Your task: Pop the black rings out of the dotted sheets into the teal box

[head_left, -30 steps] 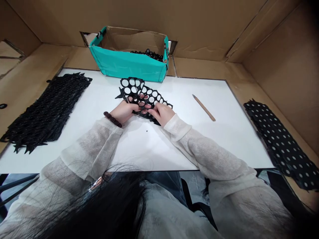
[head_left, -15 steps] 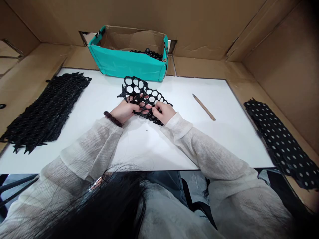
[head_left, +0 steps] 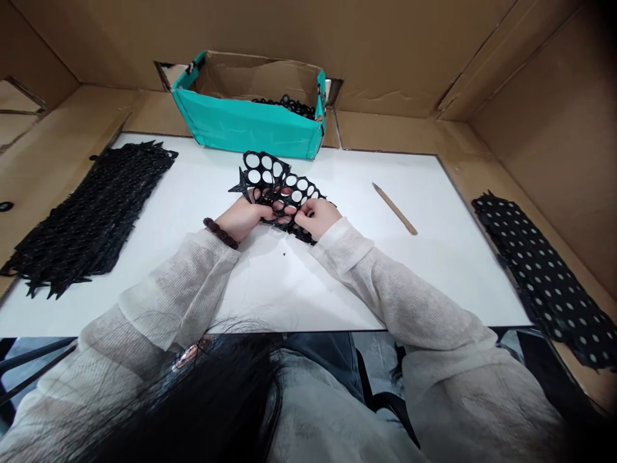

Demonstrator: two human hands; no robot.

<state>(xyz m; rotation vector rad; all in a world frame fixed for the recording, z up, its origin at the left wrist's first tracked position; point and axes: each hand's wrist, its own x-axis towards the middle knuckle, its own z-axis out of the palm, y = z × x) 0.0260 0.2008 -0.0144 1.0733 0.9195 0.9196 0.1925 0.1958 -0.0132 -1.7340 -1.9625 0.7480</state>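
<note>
A black sheet full of round holes (head_left: 273,168) is held bent above the white board (head_left: 270,283), with star-like points at its left end. My left hand (head_left: 245,215) grips its left part, thumb in front and fingers showing through the holes behind. At its right part my right hand (head_left: 318,217) is closed, thumb and index finger pinched together on the sheet; whether a small loose bit is between those fingertips is hidden. A tiny dark crumb (head_left: 284,254) lies on the board just below the hands.
Behind the hands stands a teal-fronted cardboard box (head_left: 250,125) with black ring-like pieces inside. A stack of black holed sheets (head_left: 91,212) lies at left, and dotted black sheets (head_left: 544,276) at right. A brown pencil-like stick (head_left: 395,209) rests right of the hands. Cardboard walls surround the board.
The upper left part of the sheet has swung a little to the right. My right hand's fingers have curled into a tighter pinch. My left hand keeps its grip.
</note>
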